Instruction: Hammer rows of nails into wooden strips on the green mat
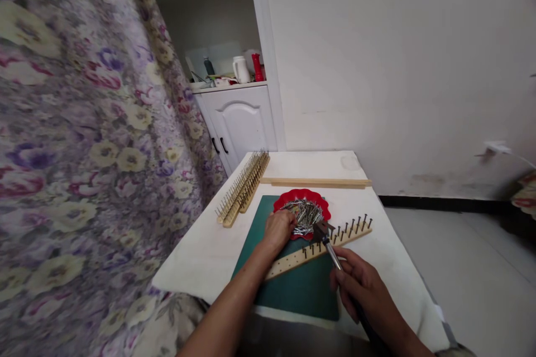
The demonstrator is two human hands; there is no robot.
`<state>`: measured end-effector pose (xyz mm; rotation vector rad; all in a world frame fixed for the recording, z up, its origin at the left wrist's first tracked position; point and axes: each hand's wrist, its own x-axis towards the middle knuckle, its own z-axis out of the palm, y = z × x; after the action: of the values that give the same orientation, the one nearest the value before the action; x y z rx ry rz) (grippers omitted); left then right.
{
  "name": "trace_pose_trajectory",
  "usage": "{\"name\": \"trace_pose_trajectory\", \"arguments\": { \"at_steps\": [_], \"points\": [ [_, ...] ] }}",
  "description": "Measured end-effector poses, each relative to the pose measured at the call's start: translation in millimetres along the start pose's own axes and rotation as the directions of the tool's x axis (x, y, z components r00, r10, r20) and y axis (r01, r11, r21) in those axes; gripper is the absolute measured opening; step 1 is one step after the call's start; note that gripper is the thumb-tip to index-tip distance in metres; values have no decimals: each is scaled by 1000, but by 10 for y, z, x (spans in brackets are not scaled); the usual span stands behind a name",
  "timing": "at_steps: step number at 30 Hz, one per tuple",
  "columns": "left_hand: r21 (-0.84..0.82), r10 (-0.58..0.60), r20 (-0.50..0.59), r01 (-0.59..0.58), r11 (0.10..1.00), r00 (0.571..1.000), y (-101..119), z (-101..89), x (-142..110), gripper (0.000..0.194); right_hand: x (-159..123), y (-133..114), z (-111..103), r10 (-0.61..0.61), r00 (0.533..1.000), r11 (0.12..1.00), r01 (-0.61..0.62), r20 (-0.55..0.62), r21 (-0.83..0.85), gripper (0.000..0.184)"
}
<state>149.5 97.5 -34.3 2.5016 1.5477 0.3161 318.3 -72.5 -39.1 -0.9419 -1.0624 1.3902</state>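
Observation:
My left hand (280, 230) reaches over the left edge of a red scalloped dish (301, 194), its fingers curled down at a heap of silver nails (307, 215). The fingertips are partly hidden, so what they pinch does not show. A hammer (334, 255) with a dark head and metal shaft is gripped in my right hand (363, 284). Its head is above a wooden strip (288, 263) that lies slantwise across a green mat (299, 295). Dark nails stand upright along the strip's right part; bare holes mark its left end.
Wooden strips full of upright nails (245, 187) lie at the table's left. Plain wooden bars (318, 183) lie across the far part of the white table (196, 256). A floral curtain (84, 150) hangs at the left, and a white cabinet (243, 122) stands behind.

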Motion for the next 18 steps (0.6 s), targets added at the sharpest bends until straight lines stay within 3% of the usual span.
{"name": "trace_pose_trajectory", "arguments": {
  "at_steps": [9,18],
  "points": [
    [-61,22,65,-18,998,998,47,42,158,13,16,-1,-3,-3,1000,1000,3,-8,-13,40],
    [-195,157,-15,-157,968,987,-18,68,88,13,21,5,-8,-1,1000,1000,0,-22,-30,42]
  ]
}}
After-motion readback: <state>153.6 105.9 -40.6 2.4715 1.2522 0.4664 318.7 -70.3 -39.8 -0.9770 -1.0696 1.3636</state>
